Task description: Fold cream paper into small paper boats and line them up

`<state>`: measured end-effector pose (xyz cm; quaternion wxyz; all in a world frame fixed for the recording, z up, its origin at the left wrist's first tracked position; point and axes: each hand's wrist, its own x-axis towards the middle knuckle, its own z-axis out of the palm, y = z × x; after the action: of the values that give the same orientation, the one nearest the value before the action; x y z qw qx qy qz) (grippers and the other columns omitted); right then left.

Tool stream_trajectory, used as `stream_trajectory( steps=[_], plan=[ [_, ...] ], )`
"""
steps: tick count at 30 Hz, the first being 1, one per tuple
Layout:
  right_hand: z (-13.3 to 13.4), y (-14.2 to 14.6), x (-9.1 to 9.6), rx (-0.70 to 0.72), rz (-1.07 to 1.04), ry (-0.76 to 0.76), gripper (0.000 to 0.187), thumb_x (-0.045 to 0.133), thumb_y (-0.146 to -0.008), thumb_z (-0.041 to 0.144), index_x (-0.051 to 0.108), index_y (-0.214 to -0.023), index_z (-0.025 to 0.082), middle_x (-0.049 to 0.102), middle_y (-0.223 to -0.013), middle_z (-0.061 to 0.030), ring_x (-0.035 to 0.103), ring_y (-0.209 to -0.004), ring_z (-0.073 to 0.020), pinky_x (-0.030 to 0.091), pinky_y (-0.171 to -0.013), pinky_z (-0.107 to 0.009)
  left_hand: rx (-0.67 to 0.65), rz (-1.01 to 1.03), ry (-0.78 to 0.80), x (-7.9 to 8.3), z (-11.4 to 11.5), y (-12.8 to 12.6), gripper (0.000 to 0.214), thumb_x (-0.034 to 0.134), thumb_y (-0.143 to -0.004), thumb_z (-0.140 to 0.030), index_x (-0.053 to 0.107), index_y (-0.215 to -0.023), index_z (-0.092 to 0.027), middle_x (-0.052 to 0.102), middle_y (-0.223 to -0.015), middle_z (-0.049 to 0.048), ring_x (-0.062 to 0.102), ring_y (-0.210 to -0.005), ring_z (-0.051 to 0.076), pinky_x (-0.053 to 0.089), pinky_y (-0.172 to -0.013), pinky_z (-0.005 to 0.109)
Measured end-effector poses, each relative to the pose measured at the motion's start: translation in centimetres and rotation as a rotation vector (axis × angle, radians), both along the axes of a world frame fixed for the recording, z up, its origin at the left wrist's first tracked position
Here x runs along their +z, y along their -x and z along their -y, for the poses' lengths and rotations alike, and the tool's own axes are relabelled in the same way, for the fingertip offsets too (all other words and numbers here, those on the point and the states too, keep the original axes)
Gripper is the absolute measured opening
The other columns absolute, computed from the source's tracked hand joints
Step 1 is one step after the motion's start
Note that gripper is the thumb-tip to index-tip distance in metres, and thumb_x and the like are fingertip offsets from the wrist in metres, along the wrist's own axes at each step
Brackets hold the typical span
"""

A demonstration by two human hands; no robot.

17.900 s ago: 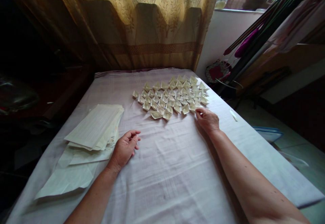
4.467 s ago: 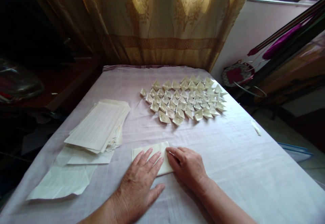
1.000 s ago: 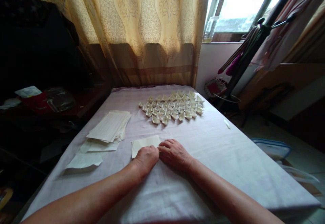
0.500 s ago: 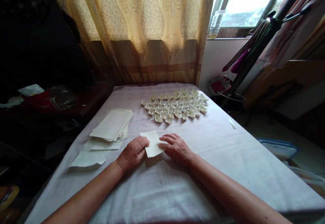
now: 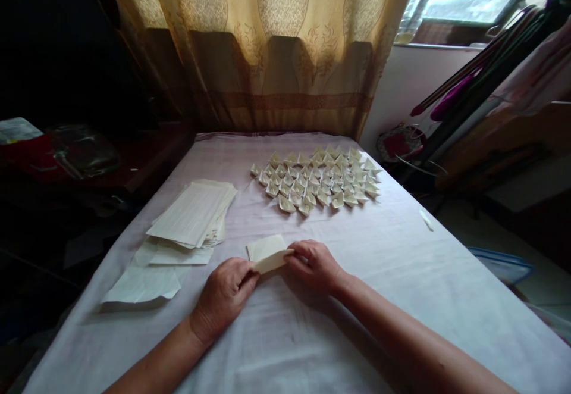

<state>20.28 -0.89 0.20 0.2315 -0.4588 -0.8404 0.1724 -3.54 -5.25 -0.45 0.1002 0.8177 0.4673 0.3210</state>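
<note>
Left hand (image 5: 229,290) pinches left end of small pale paper (image 5: 272,260), right hand (image 5: 314,266) its right end; both grips closed on it. Paper's between hands on cloth-covered table (image 5: 267,346), nearer than folded paper pieces (image 5: 314,181), right of paper stack (image 5: 191,212).

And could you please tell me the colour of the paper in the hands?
The paper is pale cream; the head view shows it.

Beyond the far edge of the table (image 5: 401,245), a gold patterned curtain (image 5: 289,66). Off the far right corner, as I see it: a clear bottle (image 5: 419,10) on the windowsill (image 5: 439,46); lower, a red-panelled bag (image 5: 400,143). Outside the right edge, low down: a blue-rimmed plastic container (image 5: 500,267).
</note>
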Motion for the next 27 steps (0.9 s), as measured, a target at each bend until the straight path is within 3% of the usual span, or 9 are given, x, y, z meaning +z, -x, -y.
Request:
stream_trajectory(
  steps=[2,5,7,10,13,17,27],
  plan=[
    [-0.3,0.9,0.1,-0.126,0.063,0.067,0.021,0.053,-0.088,0.026,0.059,-0.068,0.020,0.063,-0.060,0.0012,0.055,-0.055,-0.0122,0.032,-0.055,-0.022,0.081,0.006,0.010,-0.4,-0.4,0.1,0.014,0.053,-0.091,-0.024,0.063,-0.101,-0.019,0.068,-0.076,0.0012,0.065,-0.070,0.017,0.052,-0.067,0.028],
    [-0.3,2.0,-0.3,-0.248,0.126,0.068,0.022,0.054,-0.088,0.027,0.058,-0.068,0.021,0.064,-0.060,0.0009,0.054,-0.054,-0.0123,0.027,-0.055,-0.024,0.116,-0.038,0.029,-0.5,-1.1,0.2,0.047,0.054,-0.089,-0.020,0.045,-0.135,-0.018,0.067,-0.073,-0.0027,0.065,-0.069,0.017,0.053,-0.071,0.029],
    [-0.2,2.4,-0.8,-0.275,0.156,0.026,0.021,0.053,-0.090,0.028,0.059,-0.071,0.021,0.066,-0.063,-0.0005,0.057,-0.057,-0.0132,0.028,-0.057,-0.024,0.116,-0.111,0.016,-0.3,-1.6,0.2,0.059,0.054,-0.088,-0.018,0.036,-0.144,-0.017,0.065,-0.073,-0.0032,0.063,-0.068,0.017,0.053,-0.071,0.030],
    [-0.1,2.6,-1.3,-0.272,0.198,-0.022,0.021,0.052,-0.092,0.028,0.059,-0.074,0.020,0.068,-0.065,-0.0013,0.059,-0.059,-0.0136,0.028,-0.058,-0.025,0.108,-0.240,-0.098,0.3,-2.0,-0.2,0.044,0.053,-0.088,-0.018,0.052,-0.132,-0.018,0.067,-0.084,0.0029,0.063,-0.076,0.019,0.053,-0.075,0.034],
    [-0.3,2.5,-1.4,-0.241,0.221,-0.041,0.019,0.053,-0.092,0.027,0.059,-0.075,0.020,0.069,-0.067,-0.0011,0.060,-0.059,-0.0131,0.028,-0.058,-0.025,-0.002,-0.289,-0.260,0.7,-1.8,-0.9,0.023,0.052,-0.091,-0.018,0.067,-0.108,-0.022,0.070,-0.104,0.0064,0.063,-0.099,0.024,0.051,-0.092,0.041],
    [-0.8,2.4,-1.2,-0.188,0.210,-0.065,0.018,0.055,-0.091,0.024,0.057,-0.073,0.020,0.067,-0.065,0.0000,0.059,-0.058,-0.0126,0.029,-0.058,-0.025,-0.184,-0.308,-0.279,0.6,-1.3,-1.5,0.030,0.046,-0.098,-0.024,0.065,-0.120,-0.017,0.069,-0.121,0.0059,0.061,-0.116,0.022,0.046,-0.104,0.039],
    [-0.7,2.9,-1.6,-0.201,0.113,-0.187,0.027,0.046,-0.095,0.024,0.055,-0.069,0.022,0.058,-0.064,0.0003,0.054,-0.061,-0.0130,0.033,-0.062,-0.025,-0.175,-0.350,-0.172,-0.2,-1.0,-1.2,0.034,0.044,-0.098,-0.026,0.064,-0.123,-0.015,0.069,-0.126,0.0070,0.063,-0.117,0.023,0.051,-0.102,0.040]
  ],
)
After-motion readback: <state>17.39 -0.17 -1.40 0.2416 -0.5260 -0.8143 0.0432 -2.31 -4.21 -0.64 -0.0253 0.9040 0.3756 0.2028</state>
